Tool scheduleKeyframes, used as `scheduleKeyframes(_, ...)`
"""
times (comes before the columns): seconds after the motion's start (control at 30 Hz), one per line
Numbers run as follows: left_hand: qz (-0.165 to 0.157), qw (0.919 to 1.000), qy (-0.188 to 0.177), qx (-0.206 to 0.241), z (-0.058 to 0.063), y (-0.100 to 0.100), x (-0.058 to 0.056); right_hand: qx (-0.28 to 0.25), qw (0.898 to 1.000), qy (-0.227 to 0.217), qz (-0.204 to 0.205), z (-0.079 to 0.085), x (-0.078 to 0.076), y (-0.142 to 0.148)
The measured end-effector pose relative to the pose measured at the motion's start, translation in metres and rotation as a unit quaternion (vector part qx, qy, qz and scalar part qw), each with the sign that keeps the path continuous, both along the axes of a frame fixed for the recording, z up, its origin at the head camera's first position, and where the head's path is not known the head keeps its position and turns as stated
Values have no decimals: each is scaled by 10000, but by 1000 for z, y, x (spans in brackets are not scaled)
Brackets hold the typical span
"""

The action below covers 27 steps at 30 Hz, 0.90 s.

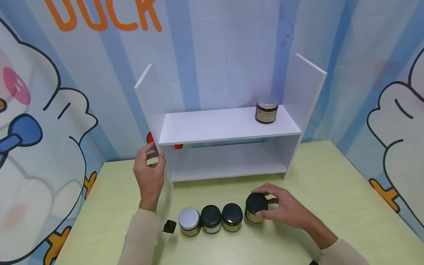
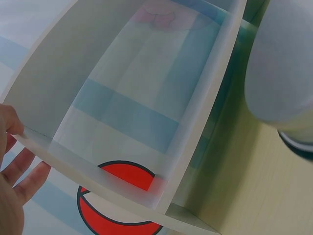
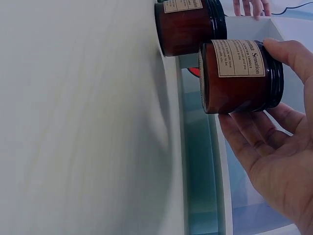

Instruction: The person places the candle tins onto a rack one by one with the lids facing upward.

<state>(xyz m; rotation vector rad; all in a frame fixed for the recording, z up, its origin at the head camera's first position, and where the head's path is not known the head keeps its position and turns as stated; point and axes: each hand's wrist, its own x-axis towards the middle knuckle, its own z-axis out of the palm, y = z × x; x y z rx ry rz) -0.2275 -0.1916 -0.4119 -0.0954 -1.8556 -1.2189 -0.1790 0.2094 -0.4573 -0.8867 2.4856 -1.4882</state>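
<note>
My right hand (image 1: 285, 208) grips a candle jar (image 1: 255, 217) by its black lid, thumb on one side and fingers on the other. In the right wrist view the candle jar (image 3: 234, 93) is amber with a beige label; whether it touches the table is unclear. To its left stand two black-lidded jars (image 1: 232, 224) (image 1: 211, 225) and a silver-lidded jar (image 1: 190, 230). My left hand (image 1: 150, 173) holds the left side panel of a white shelf (image 1: 225, 160), its thumb at the front edge in the left wrist view. A silver-lidded candle jar (image 1: 266, 113) sits on the upper board's right end.
The shelf stands on a pale yellow-green table (image 1: 331, 191), with a lower board under the upper one. Behind hangs a blue striped cloth backdrop (image 1: 225, 55) with cartoon figures. A small black object (image 1: 169, 226) is at the left sleeve.
</note>
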Motion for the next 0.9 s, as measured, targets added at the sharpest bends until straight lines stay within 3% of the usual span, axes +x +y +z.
scheduleKeyframes(0.9,21,10000,20,-20,-2,0,-1,-280,9982,462,-247,21,-6,6)
